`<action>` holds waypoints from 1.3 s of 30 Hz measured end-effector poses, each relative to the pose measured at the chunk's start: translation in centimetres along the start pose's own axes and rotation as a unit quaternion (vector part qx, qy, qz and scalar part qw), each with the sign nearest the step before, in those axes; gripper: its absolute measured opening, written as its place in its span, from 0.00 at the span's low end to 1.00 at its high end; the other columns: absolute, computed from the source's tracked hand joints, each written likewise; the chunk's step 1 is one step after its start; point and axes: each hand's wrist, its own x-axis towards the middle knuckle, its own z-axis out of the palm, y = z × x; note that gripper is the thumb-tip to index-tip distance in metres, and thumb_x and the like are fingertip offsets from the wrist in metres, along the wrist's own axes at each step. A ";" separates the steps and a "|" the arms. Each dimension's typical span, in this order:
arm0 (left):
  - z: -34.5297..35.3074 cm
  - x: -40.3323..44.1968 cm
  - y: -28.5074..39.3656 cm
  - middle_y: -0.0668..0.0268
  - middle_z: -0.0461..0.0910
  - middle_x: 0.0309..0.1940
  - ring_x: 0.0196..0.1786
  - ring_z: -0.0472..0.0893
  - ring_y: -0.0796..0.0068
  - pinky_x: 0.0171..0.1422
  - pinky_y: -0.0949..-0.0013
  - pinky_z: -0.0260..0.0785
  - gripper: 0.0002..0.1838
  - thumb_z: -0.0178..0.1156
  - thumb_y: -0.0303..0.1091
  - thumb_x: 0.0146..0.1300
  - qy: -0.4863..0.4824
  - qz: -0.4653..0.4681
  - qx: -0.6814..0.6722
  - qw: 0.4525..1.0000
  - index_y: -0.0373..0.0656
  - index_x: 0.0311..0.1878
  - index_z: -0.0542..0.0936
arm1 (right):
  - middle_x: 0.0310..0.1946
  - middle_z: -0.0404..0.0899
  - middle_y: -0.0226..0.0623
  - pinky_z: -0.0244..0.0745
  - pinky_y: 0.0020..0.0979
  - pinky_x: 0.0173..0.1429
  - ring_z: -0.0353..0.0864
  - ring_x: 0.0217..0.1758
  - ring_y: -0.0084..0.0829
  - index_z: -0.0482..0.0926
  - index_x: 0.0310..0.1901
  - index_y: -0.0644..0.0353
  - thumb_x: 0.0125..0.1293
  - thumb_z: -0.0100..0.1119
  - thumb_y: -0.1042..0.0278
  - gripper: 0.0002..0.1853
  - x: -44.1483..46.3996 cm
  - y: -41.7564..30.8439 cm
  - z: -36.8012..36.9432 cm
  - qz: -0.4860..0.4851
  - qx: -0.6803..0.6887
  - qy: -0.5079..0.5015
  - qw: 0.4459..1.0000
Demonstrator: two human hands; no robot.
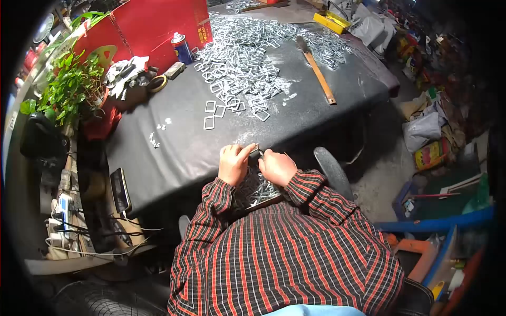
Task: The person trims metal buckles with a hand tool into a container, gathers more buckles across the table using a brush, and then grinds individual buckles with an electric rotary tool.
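Note:
My left hand (234, 163) and my right hand (277, 167) meet at the table's near edge. The left fingers pinch a small piece that is too small to make out. My right hand is closed around a small dark tool (260, 152), whose tip is beside the left fingertips. Below both hands, a container of small metal pieces (259, 193) sits against my body. Beyond the hands, a large heap of metal rectangular rings (245, 58) covers the back of the black table (174, 126), with a few loose rings (209, 123) nearest me.
A wooden-handled brush (319, 76) lies right of the heap, a yellow tray (331, 22) behind it. At the left are a spray can (182, 48), tape roll (157, 84), gloves (125, 73), a plant (68, 89) and a phone (120, 189). A chair armrest (333, 171) stands right of my hands.

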 end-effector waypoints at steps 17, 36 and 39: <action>-0.7 -0.5 0.0 0.63 0.69 0.29 0.37 0.72 0.60 0.45 0.59 0.68 0.26 0.62 0.23 0.53 -0.047 -0.017 -0.034 0.998 0.55 0.57 0.82 | 0.27 0.81 0.60 0.78 0.53 0.39 0.84 0.32 0.57 0.75 0.34 0.70 0.67 0.55 0.59 0.17 -0.9 -1.9 0.4 -0.021 0.018 0.008 1.000; -1.7 5.0 -8.6 0.51 0.76 0.45 0.50 0.74 0.48 0.54 0.50 0.69 0.13 0.64 0.38 0.62 0.000 -0.318 0.270 0.909 0.38 0.42 0.82 | 0.27 0.81 0.62 0.78 0.51 0.41 0.83 0.33 0.58 0.74 0.35 0.72 0.69 0.53 0.58 0.19 -2.8 1.9 0.7 0.003 0.048 0.019 0.999; -0.6 5.2 -9.5 0.49 0.75 0.46 0.53 0.73 0.46 0.54 0.46 0.69 0.13 0.62 0.38 0.62 -0.060 -0.340 0.250 0.905 0.37 0.43 0.81 | 0.27 0.81 0.63 0.78 0.51 0.42 0.83 0.34 0.58 0.74 0.35 0.72 0.69 0.53 0.58 0.19 -2.7 2.0 0.8 0.007 0.064 0.012 0.998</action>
